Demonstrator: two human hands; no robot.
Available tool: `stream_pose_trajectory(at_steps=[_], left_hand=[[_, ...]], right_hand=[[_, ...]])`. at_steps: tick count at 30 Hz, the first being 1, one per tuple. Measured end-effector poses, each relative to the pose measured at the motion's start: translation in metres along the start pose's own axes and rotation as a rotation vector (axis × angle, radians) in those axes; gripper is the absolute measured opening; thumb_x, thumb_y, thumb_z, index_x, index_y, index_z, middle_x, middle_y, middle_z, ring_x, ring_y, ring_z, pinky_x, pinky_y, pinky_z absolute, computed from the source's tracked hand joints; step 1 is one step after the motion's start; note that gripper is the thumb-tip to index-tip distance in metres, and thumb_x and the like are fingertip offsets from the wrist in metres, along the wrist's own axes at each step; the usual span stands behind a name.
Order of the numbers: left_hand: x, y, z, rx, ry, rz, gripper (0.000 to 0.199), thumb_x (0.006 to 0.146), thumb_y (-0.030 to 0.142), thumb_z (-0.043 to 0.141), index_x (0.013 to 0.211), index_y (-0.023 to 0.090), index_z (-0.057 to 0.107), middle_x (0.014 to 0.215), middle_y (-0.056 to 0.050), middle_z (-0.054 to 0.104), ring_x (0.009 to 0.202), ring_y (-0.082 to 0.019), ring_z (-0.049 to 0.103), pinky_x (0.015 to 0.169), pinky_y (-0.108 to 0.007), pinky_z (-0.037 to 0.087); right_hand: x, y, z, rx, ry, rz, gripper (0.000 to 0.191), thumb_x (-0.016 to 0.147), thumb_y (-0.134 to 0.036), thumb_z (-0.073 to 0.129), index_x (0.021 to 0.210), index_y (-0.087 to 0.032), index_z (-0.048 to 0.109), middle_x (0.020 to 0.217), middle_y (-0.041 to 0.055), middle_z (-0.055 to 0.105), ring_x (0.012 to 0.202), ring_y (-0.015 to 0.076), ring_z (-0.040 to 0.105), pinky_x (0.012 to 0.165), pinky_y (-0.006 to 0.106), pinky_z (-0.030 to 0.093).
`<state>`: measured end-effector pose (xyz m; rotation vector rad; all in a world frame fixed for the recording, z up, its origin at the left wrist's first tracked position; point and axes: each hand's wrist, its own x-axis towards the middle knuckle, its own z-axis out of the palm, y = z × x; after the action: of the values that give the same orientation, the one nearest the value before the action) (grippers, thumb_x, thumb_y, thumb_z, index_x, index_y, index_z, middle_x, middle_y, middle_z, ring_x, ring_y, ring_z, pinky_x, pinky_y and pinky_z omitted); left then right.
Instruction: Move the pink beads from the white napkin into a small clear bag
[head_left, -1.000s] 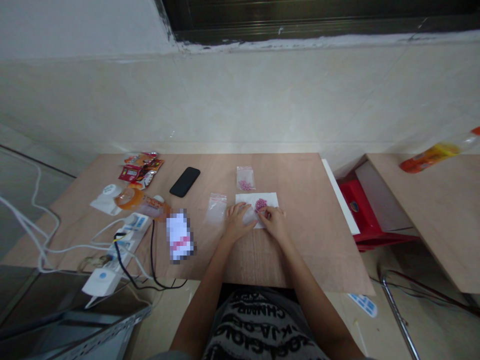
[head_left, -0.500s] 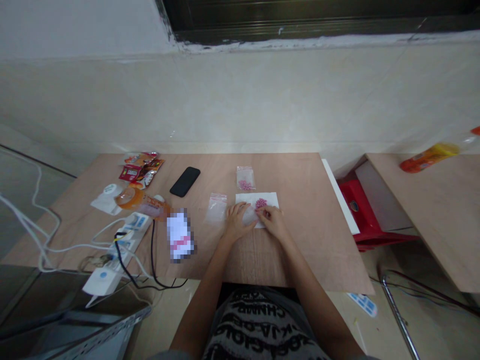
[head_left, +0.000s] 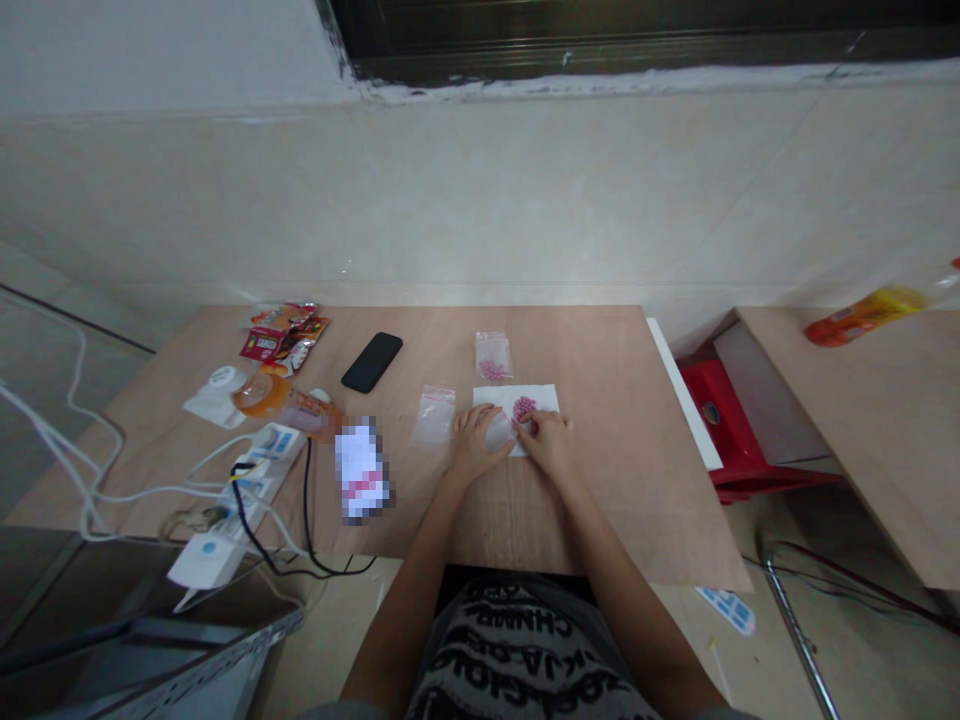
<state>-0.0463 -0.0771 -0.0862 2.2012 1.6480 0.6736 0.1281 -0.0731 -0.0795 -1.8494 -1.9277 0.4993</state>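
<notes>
A sheet of white paper (head_left: 551, 397) lies on the wooden table with a heap of small pink beads (head_left: 524, 408) on it. My left hand (head_left: 475, 446) curves around a small clear plastic bag (head_left: 498, 432) resting on the paper, its thumb and fingers on either side. Just below the beads, my right hand (head_left: 550, 442) is closed in a pinch at the bag's right edge; what sits between its fingertips is too small to name. A zip bag of pink beads (head_left: 493, 360) lies beyond the paper. Another clear zip bag (head_left: 435, 415) lies left of my left hand.
A black phone (head_left: 372, 362), snack packets (head_left: 285, 338), an orange bottle (head_left: 281, 398) on its side, a blurred-out item (head_left: 362, 470) and a power strip (head_left: 240, 510) with cables occupy the left. A red stool (head_left: 720, 420) stands between this table and another at right.
Both hands stay almost in place, with only slight finger movement at the bag's edge by the beads. The whole view has shifted slightly.
</notes>
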Motion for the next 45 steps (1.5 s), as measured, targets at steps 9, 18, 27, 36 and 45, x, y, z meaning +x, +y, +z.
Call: stream_pose_trajectory(at_steps=[9,18,27,36,45], left_hand=[[0.001,0.000,0.000,-0.015,0.008,-0.009,0.059,0.074,0.045,0.070,0.127,0.026,0.053,0.131,-0.006,0.057,0.120,-0.025,0.051,0.105,-0.041,0.034],[0.002,0.000,-0.001,-0.037,-0.020,-0.023,0.058,0.075,0.046,0.070,0.126,0.025,0.053,0.131,-0.006,0.057,0.121,-0.025,0.050,0.106,-0.040,0.032],[0.003,0.003,-0.005,-0.064,-0.034,-0.043,0.058,0.073,0.046,0.072,0.125,0.025,0.055,0.128,-0.006,0.060,0.119,-0.025,0.052,0.104,-0.040,0.034],[0.002,0.003,-0.006,-0.069,-0.042,-0.022,0.058,0.072,0.046,0.072,0.124,0.025,0.056,0.127,-0.005,0.061,0.118,-0.025,0.052,0.103,-0.040,0.034],[0.003,0.000,-0.004,-0.093,-0.034,-0.023,0.057,0.073,0.045,0.071,0.124,0.026,0.055,0.128,-0.005,0.060,0.120,-0.024,0.052,0.106,-0.040,0.033]], right_hand=[[0.000,-0.004,-0.001,-0.025,-0.020,0.020,0.019,0.089,-0.036,0.057,0.094,-0.024,0.070,0.085,0.0033,0.069,0.089,0.0206,0.056,0.079,0.033,0.026],[-0.004,-0.002,-0.007,-0.009,0.000,0.000,0.021,0.091,-0.036,0.054,0.095,-0.024,0.071,0.083,0.0024,0.069,0.086,0.0194,0.057,0.080,0.032,0.026],[-0.003,0.005,-0.009,0.105,-0.012,-0.071,0.022,0.091,-0.036,0.054,0.095,-0.025,0.072,0.077,0.0020,0.068,0.081,0.0199,0.057,0.079,0.032,0.030],[0.002,0.012,-0.004,0.212,-0.068,-0.193,0.020,0.091,-0.035,0.056,0.098,-0.024,0.070,0.080,0.0030,0.069,0.080,0.0200,0.058,0.082,0.034,0.034],[0.004,0.013,0.000,0.224,-0.048,-0.174,0.026,0.091,-0.035,0.053,0.108,-0.022,0.069,0.084,0.0042,0.070,0.081,0.0197,0.059,0.083,0.034,0.036]])
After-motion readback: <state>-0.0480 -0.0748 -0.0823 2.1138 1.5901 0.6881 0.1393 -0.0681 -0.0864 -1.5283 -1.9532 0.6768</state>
